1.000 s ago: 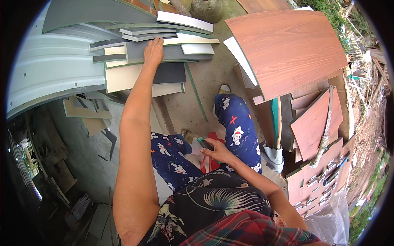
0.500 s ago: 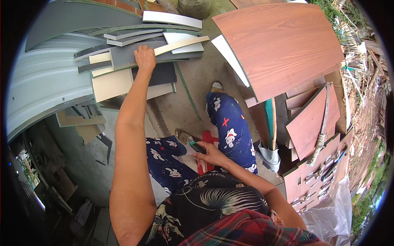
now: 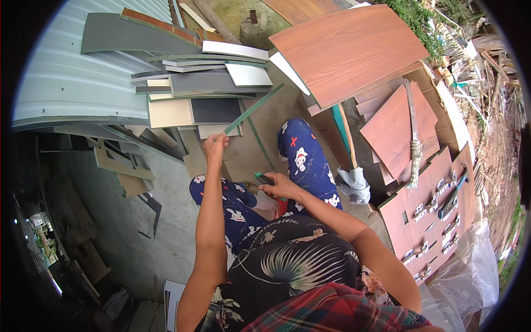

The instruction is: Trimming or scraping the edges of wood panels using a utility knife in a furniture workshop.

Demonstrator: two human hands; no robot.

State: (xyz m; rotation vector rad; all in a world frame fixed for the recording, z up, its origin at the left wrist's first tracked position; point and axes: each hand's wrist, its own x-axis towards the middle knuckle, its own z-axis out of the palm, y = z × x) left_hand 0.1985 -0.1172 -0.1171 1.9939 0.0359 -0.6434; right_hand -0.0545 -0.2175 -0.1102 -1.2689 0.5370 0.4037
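Green thin laminate strip (image 3: 251,109) pinched in left hand (image 3: 214,148), lifted off far-left offcut pile (image 3: 193,88); right hand (image 3: 279,186) closed on green-handled tool (image 3: 264,178) near lap, prob. trimming next w/ strip steadied.

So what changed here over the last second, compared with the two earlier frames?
The left hand, which lay stretched out on the pile of offcut boards, has drawn back toward the body and now grips a thin green strip pulled from that pile. The right hand stayed low between the knees, holding a small green-handled tool. The large reddish panel did not move.
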